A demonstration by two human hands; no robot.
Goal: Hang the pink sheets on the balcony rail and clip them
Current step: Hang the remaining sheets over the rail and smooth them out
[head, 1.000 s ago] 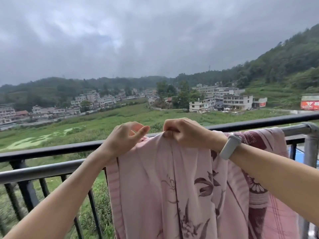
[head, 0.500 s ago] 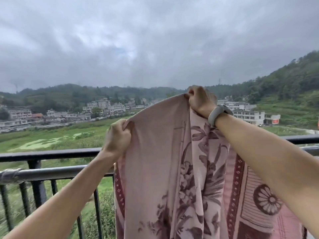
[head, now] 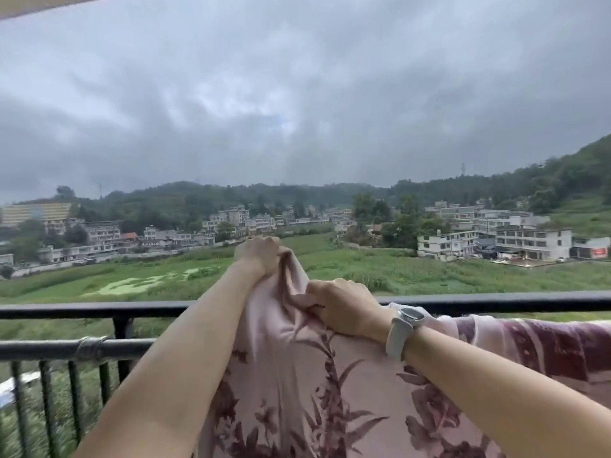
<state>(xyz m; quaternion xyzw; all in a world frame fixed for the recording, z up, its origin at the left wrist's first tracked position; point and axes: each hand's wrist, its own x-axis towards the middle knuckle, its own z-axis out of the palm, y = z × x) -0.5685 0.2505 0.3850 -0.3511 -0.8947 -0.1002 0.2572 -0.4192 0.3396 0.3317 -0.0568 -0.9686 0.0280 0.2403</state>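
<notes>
Sheet: pink sheet point(head: 287, 385), dark flowers, bunched at top.
Left hand point(head: 259, 257): fist tight on sheet, high.
Right hand point(head: 342, 305): fingers closed on sheet, near rail point(head: 82, 309).

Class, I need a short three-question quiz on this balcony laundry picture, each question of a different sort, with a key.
1. True or false: both hands grip the pink sheet.
2. Which hand is higher? A) left hand B) right hand C) level
3. Fill in: the grey watch sits on the ____ wrist.

Key: 1 true. 2 A; the left hand lifts the cloth above the top rail. 3 right. No clip shows yet.
</notes>
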